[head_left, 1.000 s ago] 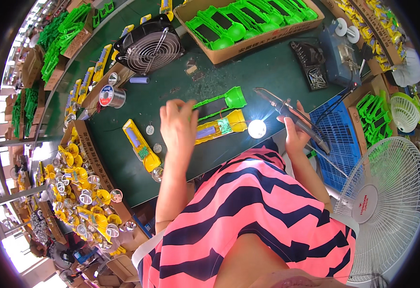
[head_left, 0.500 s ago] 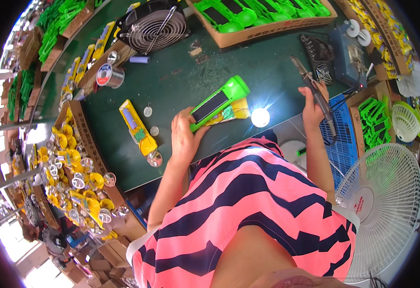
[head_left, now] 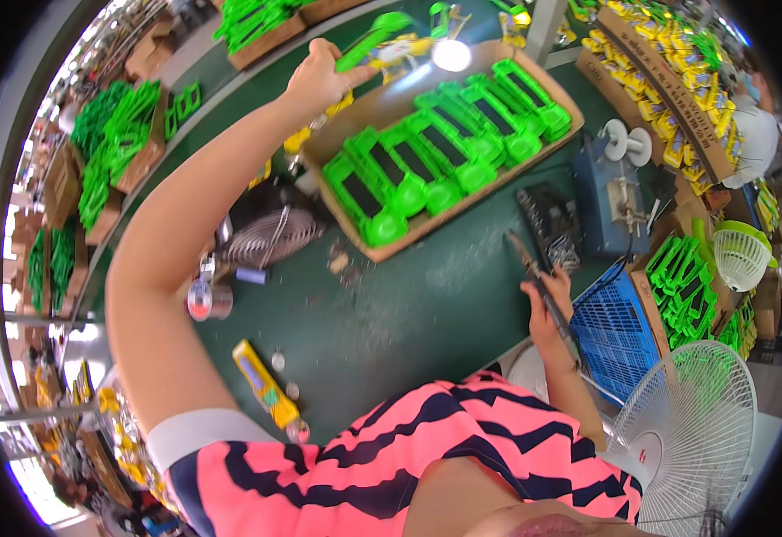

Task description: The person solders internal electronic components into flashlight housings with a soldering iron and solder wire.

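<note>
Stretched out to the far side of the bench, my left hand (head_left: 319, 76) is closed on a green flashlight housing (head_left: 378, 40). Beside it hang a yellow inner part (head_left: 400, 54) and a brightly lit round lamp (head_left: 452, 55); how they join is blurred. My right hand (head_left: 548, 309) grips a soldering iron (head_left: 543, 286) over the bench's right side, its tip pointing up and left. Below my left hand's reach stands a cardboard box (head_left: 382, 251) holding several green flashlight housings (head_left: 445, 148). A yellow flashlight insert (head_left: 266, 385) lies on the near left of the bench.
A fan grille (head_left: 275, 234) and a solder spool (head_left: 210, 300) sit at the left. To the right are a blue soldering station (head_left: 613, 210), a black tray-like object (head_left: 548, 224), a blue basket (head_left: 601, 331) and a white fan (head_left: 686, 438). Boxes of yellow parts (head_left: 659, 98) line the far right.
My left hand has carried the green housing, yellow part and lit lamp from the near bench to beyond the box. The right hand still holds the soldering iron. The view has shifted forward.
</note>
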Demonstrator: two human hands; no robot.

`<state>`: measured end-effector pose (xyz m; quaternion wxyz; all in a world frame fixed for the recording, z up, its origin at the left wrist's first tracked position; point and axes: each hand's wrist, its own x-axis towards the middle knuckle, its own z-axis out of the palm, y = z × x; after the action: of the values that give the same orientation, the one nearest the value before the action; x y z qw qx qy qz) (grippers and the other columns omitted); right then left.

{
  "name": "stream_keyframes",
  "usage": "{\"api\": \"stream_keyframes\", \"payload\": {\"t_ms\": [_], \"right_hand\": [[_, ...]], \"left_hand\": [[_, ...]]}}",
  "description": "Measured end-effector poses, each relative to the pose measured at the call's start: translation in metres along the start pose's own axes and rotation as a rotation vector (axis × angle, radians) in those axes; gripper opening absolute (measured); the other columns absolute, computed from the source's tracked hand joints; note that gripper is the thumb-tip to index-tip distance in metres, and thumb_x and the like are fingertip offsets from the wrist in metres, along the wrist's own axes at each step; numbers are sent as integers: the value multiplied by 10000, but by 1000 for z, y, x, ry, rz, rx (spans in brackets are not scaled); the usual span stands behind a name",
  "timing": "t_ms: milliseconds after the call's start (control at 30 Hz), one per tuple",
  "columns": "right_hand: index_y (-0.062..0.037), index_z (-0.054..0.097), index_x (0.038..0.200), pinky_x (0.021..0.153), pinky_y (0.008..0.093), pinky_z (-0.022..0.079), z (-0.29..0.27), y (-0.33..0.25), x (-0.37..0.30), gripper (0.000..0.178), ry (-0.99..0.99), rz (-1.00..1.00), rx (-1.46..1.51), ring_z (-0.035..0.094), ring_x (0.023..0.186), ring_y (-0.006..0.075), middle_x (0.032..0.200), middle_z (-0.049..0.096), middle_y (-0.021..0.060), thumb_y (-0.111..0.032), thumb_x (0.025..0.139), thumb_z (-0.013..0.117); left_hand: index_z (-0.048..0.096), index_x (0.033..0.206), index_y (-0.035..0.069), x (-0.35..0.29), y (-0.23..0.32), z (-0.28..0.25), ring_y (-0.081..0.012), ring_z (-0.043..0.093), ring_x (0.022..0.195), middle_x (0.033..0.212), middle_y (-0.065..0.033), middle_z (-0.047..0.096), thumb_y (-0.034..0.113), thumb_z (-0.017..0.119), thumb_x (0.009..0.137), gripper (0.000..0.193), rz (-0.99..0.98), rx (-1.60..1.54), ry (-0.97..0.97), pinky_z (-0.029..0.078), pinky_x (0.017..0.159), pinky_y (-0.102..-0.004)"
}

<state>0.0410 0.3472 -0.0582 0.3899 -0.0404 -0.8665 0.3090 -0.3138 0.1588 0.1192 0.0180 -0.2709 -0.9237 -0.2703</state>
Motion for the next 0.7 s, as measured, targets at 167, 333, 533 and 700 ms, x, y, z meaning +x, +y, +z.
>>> {"api": "stream_keyframes", "payload": {"t_ms": [167, 333, 533, 700], "right_hand": [[-42, 568, 888, 868, 419, 390, -4, 0, 1, 226, -14, 91, 64, 564, 653, 244, 729, 595, 80, -50, 685, 665], [-67, 593, 841, 857, 405, 391, -2, -1, 5, 208, -153, 216, 91, 575, 679, 207, 725, 629, 28, -83, 649, 672], [-73, 569, 867, 830, 392, 415, -12, -6, 4, 281, -127, 190, 51, 570, 644, 183, 723, 634, 3, -78, 623, 708], [-70, 579, 846, 837, 390, 413, -5, -8, 0, 264, -100, 200, 86, 569, 651, 197, 731, 633, 11, -73, 616, 708]], "left_hand": [[270, 1105, -65, 156, -67, 91, -309, 546, 948, 1044, -235, 515, 412, 730, 634, 813, -412, -152, 247, 471, 741, -392], [423, 1060, -89, 186, -113, 132, -322, 582, 926, 1029, -199, 565, 293, 737, 607, 671, -203, 532, -264, 494, 739, -383], [534, 971, 47, 161, -38, 139, -250, 538, 1003, 986, -118, 564, 166, 633, 684, 326, 616, 1019, -328, 423, 864, -364], [493, 979, 27, 154, -82, 145, -281, 447, 1084, 1061, -148, 508, 140, 605, 687, 332, 1218, 813, -57, 355, 923, -365]]}}
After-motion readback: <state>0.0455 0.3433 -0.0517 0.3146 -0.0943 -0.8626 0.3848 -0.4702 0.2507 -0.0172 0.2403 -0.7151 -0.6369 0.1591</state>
